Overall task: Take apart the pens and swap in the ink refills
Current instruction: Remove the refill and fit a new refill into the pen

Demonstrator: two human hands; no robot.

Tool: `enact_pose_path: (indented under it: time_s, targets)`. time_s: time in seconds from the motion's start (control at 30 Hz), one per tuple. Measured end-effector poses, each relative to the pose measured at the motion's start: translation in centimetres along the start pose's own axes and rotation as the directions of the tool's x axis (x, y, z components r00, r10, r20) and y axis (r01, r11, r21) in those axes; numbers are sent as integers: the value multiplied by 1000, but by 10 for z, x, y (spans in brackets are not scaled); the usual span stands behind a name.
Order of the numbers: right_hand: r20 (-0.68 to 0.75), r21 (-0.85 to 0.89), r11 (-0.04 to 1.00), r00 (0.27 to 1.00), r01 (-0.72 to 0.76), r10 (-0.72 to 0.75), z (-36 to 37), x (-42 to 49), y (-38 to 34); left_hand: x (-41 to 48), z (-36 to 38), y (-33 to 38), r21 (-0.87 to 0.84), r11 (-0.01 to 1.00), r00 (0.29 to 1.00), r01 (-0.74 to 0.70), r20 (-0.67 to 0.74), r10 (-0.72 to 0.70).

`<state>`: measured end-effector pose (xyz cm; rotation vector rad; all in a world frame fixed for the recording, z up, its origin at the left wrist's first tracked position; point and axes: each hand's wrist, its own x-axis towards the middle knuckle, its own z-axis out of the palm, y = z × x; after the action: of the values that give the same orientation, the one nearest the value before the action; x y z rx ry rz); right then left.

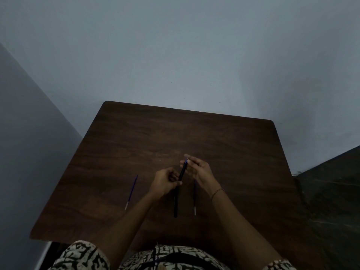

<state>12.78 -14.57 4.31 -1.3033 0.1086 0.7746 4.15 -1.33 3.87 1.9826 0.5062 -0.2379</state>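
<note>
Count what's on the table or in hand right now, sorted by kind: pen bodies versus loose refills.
Black pen bodies: 1, the black pen held by the left hand, the right hand at its tip.
Loose refills: 2, the left refill and the right refill, both lying on the table.
Total: 3

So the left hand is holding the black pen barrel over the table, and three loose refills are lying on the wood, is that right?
Not quite: the head view shows two loose refills on the table, one to the left and one under the right hand. The left hand does hold the black pen barrel.
</note>
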Motion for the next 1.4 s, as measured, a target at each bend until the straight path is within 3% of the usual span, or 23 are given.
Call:
enact_pose_path:
  time_s: [0.63, 0.8, 1.13, 1.4]
  targets:
    - [-69, 25, 998, 996, 66, -64, -4, 5, 2, 2, 4, -2, -18, 1000, 1000, 4, -7, -4]
    - [-28, 63, 997, 998, 50, -48, -3, 1, 0, 2, 4, -2, -8, 1000, 1000, 12, 2, -12]
    - [-18, 25, 998, 998, 55, -55, 1, -2, 1, -3, 1, -5, -31, 999, 1000, 19, -5, -19]
    - [-86, -54, 989, 986, 138, -143, 17, 8, 8, -9, -5, -10, -73, 997, 998, 13, -53, -16]
